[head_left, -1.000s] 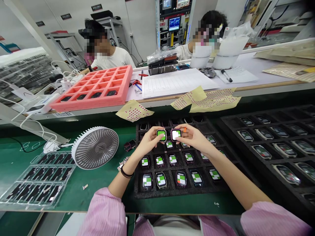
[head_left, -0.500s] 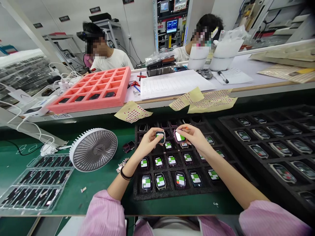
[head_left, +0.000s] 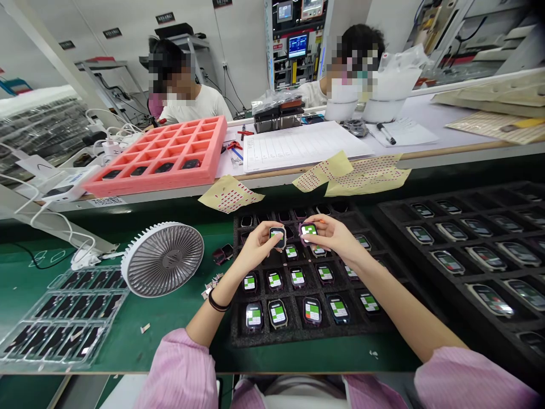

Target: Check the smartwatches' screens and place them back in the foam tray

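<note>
Green-topped table [head_left: 128, 335] fills the lower half of the view, and a white table [head_left: 430, 108] runs behind it. Two co-workers [head_left: 191, 105] [head_left: 332, 85] sit beyond the white table, near a tall rack of electronic test equipment [head_left: 297, 45].

On the white table lie a printed paper form [head_left: 306, 146], two white tubs [head_left: 340, 108] and a pink foam tray [head_left: 140, 184] with four dark items in its front row of cells. On the green table, a large black foam tray [head_left: 394, 227] at the right holds rows of watches. Just left of it, a second black foam tray [head_left: 242, 335] holds more watches, their screens showing green and white patches. Farther left are a clear plastic tray [head_left: 51, 355] of dark pieces and a grey-and-white fan [head_left: 162, 259], tilted. Yellow sticker sheets [head_left: 230, 193] dotted with red lie along the green table's far edge.

Both hands hover over the second black tray. The left hand [head_left: 255, 247] grips a watch [head_left: 277, 237] between thumb and fingers, and the right hand [head_left: 334, 236] grips another watch [head_left: 309, 231] the same way, just beside the first. A small orange bit [head_left: 322, 221] shows at the right hand's fingers. A dark bracelet [head_left: 218, 303] circles the left wrist, and pink striped sleeves [head_left: 179, 363] cover both forearms near the elbows.
</note>
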Action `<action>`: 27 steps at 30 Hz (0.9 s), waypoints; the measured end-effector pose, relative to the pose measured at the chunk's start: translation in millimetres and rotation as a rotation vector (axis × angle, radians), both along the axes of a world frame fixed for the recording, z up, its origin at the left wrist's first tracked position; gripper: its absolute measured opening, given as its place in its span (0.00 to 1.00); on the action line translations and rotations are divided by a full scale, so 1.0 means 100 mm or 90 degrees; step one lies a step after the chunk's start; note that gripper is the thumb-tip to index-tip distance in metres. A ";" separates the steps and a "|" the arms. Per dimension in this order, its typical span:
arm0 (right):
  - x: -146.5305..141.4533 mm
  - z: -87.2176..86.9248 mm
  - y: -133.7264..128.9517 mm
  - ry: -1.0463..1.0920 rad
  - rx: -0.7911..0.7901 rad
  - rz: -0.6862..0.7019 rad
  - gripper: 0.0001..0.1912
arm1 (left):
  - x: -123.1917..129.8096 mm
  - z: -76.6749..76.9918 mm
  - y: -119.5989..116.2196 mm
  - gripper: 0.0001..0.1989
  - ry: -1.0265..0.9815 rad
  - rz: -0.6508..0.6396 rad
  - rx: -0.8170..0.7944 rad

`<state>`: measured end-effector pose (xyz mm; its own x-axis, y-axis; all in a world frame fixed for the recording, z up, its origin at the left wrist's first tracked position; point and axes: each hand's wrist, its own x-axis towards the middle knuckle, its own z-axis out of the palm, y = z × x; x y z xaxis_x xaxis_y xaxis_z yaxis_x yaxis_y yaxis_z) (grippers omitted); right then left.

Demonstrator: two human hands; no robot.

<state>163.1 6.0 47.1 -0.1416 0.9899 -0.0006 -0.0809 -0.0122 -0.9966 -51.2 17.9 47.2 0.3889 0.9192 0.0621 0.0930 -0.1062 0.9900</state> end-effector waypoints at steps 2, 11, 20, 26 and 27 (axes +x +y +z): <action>0.00 0.03 -0.01 0.008 -0.026 -0.028 0.22 | 0.00 -0.01 0.00 0.19 0.001 -0.003 0.002; 0.06 0.03 0.04 -0.006 -0.059 -0.005 0.19 | 0.00 0.00 0.00 0.19 0.004 -0.008 0.001; 0.03 0.03 0.01 -0.011 -0.026 0.010 0.20 | 0.00 0.00 0.00 0.19 0.003 -0.013 0.000; 0.00 0.06 -0.03 -0.004 -0.030 -0.012 0.19 | -0.01 0.01 -0.01 0.19 0.003 -0.011 0.001; 0.00 0.06 -0.03 -0.006 -0.030 -0.020 0.20 | -0.01 0.01 -0.01 0.19 0.004 -0.012 0.000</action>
<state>162.6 3.2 53.4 -0.1106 0.9927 -0.0478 -0.0723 -0.0560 -0.9958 -51.9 17.2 48.0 0.4066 0.9117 0.0598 0.0977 -0.1085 0.9893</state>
